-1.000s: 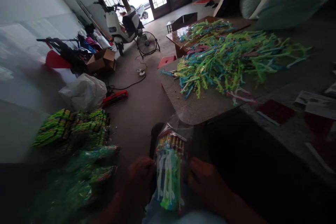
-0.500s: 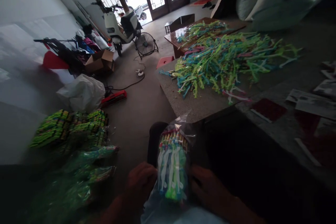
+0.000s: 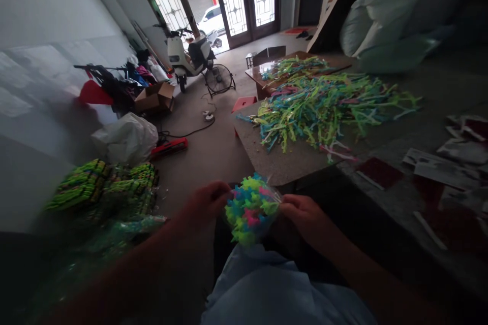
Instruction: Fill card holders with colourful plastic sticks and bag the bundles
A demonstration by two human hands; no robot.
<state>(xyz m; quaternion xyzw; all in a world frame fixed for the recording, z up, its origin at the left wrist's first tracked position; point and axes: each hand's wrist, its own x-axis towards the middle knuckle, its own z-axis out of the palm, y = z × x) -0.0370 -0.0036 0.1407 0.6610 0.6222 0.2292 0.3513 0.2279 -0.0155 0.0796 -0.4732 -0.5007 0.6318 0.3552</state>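
A clear plastic bag (image 3: 249, 210) packed with thin plastic pieces sits upright above my lap. Their star-like ends in yellow-green, blue and pink face me. My left hand (image 3: 208, 200) is closed at the bag's left upper edge, its fingertips partly hidden and dim. On the other side, my right hand (image 3: 303, 213) pinches the gathered clear film at the bag's right edge. Beyond the bag, a heap of similar loose green, blue and pink pieces (image 3: 320, 106) lies spread over the grey table (image 3: 282, 167).
Stacked green bundles (image 3: 78, 183) and filled clear bags (image 3: 133, 226) lie on the floor at left. A white sack (image 3: 127, 134), a cardboard box (image 3: 155, 97), a fan (image 3: 219, 80) and a scooter (image 3: 186, 58) stand farther back. Large sacks (image 3: 381, 20) are at back right.
The bag has been raised and turned, so the coloured ends now face me instead of the long sides. Both hands have moved up and forward with it.
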